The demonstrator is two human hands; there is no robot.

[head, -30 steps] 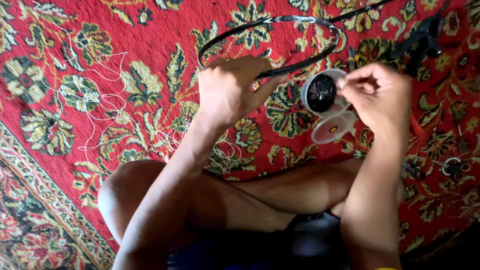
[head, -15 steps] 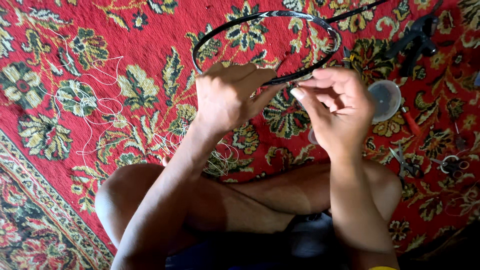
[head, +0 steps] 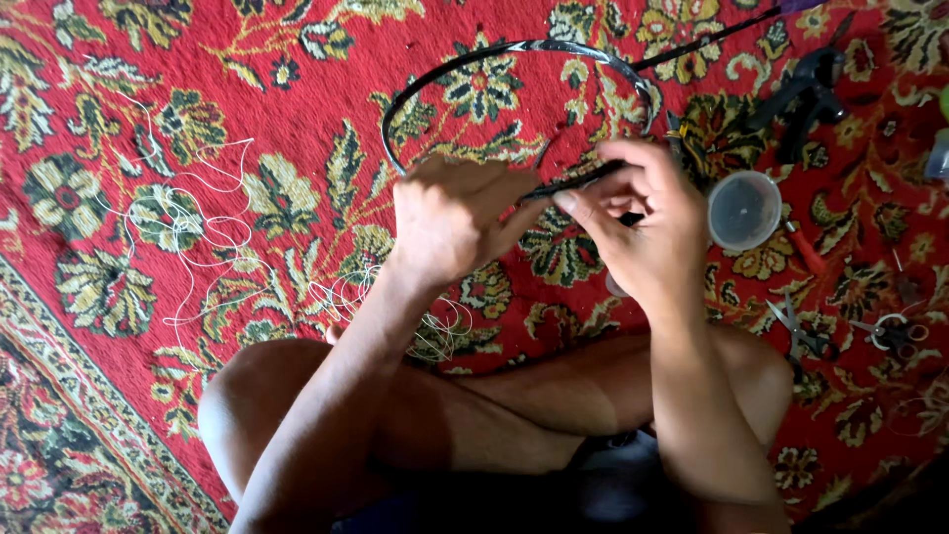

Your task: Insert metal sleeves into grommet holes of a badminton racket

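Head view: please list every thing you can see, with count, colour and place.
frame: 1, black oval hoop, top centre, held by both hands
string: loose tangle, white, on carpet at left
cup: 1, clear round, right of the hands
clamp tool: 1, black, top right
snips: 1, metal, right, by the knee
scissors: 1, small, far right
carpet: 1, red with floral pattern, underneath everything
legs: 2, crossed, bottom centre
left hand: grips frame
right hand: pinches frame

Bare arms, bare legs, dark shorts
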